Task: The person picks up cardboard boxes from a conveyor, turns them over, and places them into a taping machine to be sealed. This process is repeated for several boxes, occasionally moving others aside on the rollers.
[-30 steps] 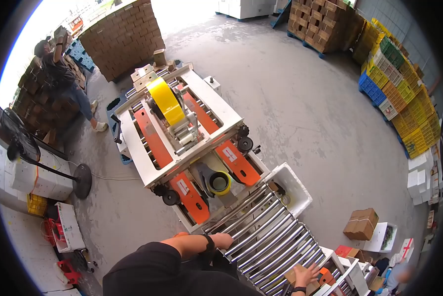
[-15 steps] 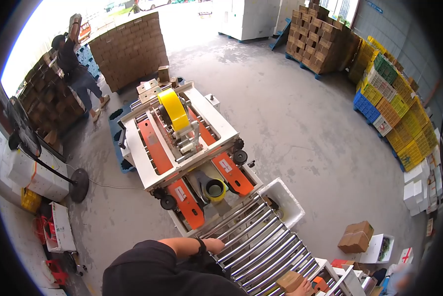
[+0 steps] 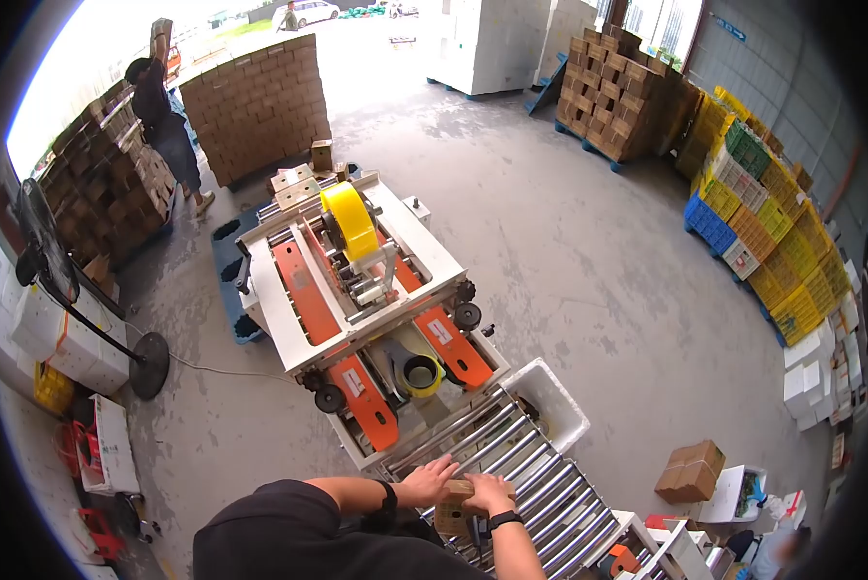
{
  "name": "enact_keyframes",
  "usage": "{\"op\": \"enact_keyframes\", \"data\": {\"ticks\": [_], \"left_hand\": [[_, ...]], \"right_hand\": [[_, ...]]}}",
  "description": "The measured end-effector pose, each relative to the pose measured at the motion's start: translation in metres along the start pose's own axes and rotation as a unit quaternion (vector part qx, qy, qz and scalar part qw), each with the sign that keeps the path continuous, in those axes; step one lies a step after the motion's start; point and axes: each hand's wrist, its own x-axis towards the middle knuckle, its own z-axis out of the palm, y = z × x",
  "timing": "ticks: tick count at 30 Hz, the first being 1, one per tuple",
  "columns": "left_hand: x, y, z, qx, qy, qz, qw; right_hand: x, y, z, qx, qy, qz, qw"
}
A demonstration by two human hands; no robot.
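A small brown cardboard box (image 3: 450,517) with holes in its side sits on the roller conveyor (image 3: 540,488), close to my body. My right hand (image 3: 492,493) grips its top from the right, fingers bent over the edge. At the box's upper left is my left hand (image 3: 431,482), its fingers stretched out; whether they press on the box is hard to tell. Just beyond the rollers stands a carton taping machine (image 3: 357,290) with orange side plates and a yellow tape roll (image 3: 351,220) on top. A second tape roll (image 3: 421,373) lies low at its infeed.
A white foam bin (image 3: 560,411) stands beside the conveyor. On the left is a floor fan (image 3: 149,365) with a cable. Stacked cartons (image 3: 260,106) and a person (image 3: 163,116) raising a box are behind. Crates (image 3: 763,222) line the right; another person (image 3: 777,556) is lower right.
My right hand has brought the cardboard box leftward along the rollers to in front of me. My left hand has moved slightly, its fingers now extended beside the box.
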Motion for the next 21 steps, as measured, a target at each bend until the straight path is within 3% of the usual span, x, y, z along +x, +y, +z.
{"op": "enact_keyframes", "data": {"ticks": [2,3,5,7,9,11,13,15,17,21], "left_hand": [[-0.003,-0.003,0.007,0.056,-0.004,0.062,0.996],[-0.006,-0.002,0.006,0.079,-0.039,0.086,0.992],[-0.011,0.005,0.003,0.114,-0.122,0.142,0.976],[-0.01,0.008,0.011,0.156,-0.117,0.137,0.971],[-0.007,0.011,0.009,0.191,-0.131,0.131,0.964],[-0.002,0.008,0.012,0.174,-0.135,0.115,0.969],[0.003,0.002,0.013,0.178,-0.128,0.106,0.97],[0.008,-0.008,0.014,0.179,-0.091,0.086,0.976],[0.013,-0.01,-0.007,0.169,-0.097,0.045,0.98],[0.021,-0.034,-0.015,0.169,-0.017,-0.016,0.985]], "right_hand": [[0.003,-0.01,-0.009,-0.022,0.199,0.076,0.977],[-0.003,-0.009,-0.011,-0.023,0.254,0.117,0.96],[-0.026,-0.016,-0.028,0.083,0.25,0.266,0.927],[-0.039,0.001,-0.008,0.163,0.261,0.347,0.886],[-0.026,0.051,0.057,0.294,0.285,0.299,0.862],[-0.037,0.032,0.05,0.511,0.235,0.298,0.771],[-0.02,0.037,0.068,0.477,0.326,0.257,0.774],[-0.002,0.03,0.065,0.407,0.377,0.305,0.774],[0.005,0.003,0.027,0.363,0.381,0.332,0.782],[0.064,-0.017,0.016,0.355,0.434,0.315,0.766]]}}
